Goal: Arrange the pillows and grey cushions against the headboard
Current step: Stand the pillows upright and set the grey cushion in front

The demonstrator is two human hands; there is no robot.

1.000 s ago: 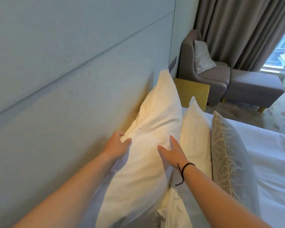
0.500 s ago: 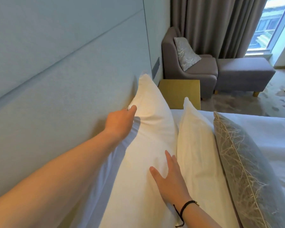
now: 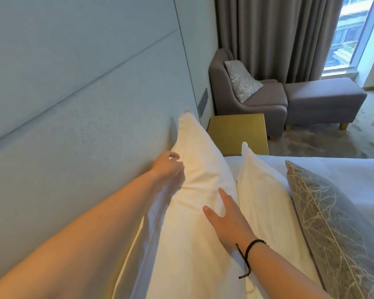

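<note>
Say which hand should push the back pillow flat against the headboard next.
Probably the right hand: its straight fingers already lie flat on the front face of the back pillow, facing the headboard. The left hand sits curled at the pillow's rear edge, between pillow and headboard, so it would be in the way.
</note>
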